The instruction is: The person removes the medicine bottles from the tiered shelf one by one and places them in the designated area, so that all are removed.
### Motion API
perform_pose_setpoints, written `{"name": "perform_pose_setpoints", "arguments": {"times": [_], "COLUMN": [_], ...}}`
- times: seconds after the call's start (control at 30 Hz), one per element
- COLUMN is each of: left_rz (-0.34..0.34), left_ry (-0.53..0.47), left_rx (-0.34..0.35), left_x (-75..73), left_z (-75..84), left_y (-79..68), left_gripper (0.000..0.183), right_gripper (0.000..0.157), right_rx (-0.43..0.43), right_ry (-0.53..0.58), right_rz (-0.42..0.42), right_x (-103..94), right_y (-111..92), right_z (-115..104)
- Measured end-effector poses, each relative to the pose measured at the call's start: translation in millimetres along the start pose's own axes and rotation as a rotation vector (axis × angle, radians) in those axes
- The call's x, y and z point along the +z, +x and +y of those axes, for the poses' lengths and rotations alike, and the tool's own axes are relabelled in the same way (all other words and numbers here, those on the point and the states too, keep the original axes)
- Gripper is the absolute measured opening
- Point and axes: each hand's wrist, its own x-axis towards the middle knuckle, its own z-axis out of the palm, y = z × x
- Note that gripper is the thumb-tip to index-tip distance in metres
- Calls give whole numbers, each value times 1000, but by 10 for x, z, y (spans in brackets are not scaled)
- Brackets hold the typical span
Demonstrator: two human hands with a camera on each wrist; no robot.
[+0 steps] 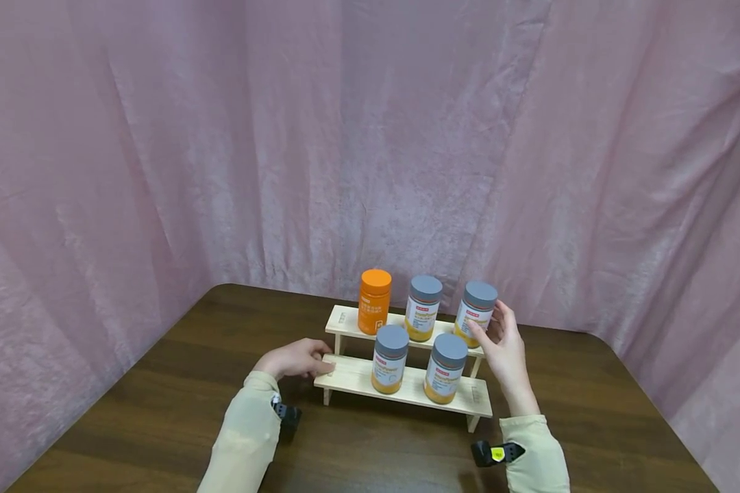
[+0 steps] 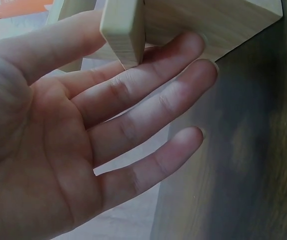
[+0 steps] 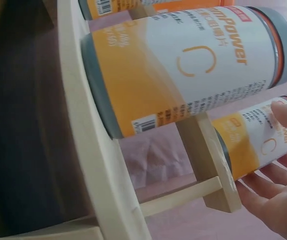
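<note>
My right hand (image 1: 507,352) grips a grey-lidded supplement jar (image 1: 475,311) at the right end of the two-step wooden rack's upper board (image 1: 345,320). Its thumb lies across the label, and the other fingers are round the far side. The jar's base is at the board, as the right wrist view shows. With the thumb on top and fingers underneath, my left hand (image 1: 296,359) holds the left end of the lower board (image 1: 359,373). Two more grey-lidded jars, one left (image 1: 390,359) and one right (image 1: 447,368), stand upright on that lower board.
On the upper board an orange jar (image 1: 375,301) stands at the left and a grey-lidded jar (image 1: 423,308) in the middle. The rack rests on a dark wooden table (image 1: 222,383). Pink curtains (image 1: 407,137) hang behind the table and at both sides.
</note>
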Motion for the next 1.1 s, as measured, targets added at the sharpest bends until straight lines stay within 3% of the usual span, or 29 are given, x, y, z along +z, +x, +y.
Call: {"name": "perform_pose_setpoints", "arguments": {"times": [0.43,0.73,1.1], "left_rz": [32,35,7], "left_ry": [-1,-26,-109], "left_rx": [-18,-15,35], "left_x": [-9,-23,-1], "left_z": [-12,-27,-112], "left_y": [-60,-17,34], "left_gripper": [40,39,46], "right_gripper": [61,59,59], "right_rx": [-87,-123,-129], "right_ry": [-77,-84,-131], "right_rz": [83,125,169], "right_x": [72,5,-129], "right_y": [1,-18,-16], "right_z": [-5,-58,-46]}}
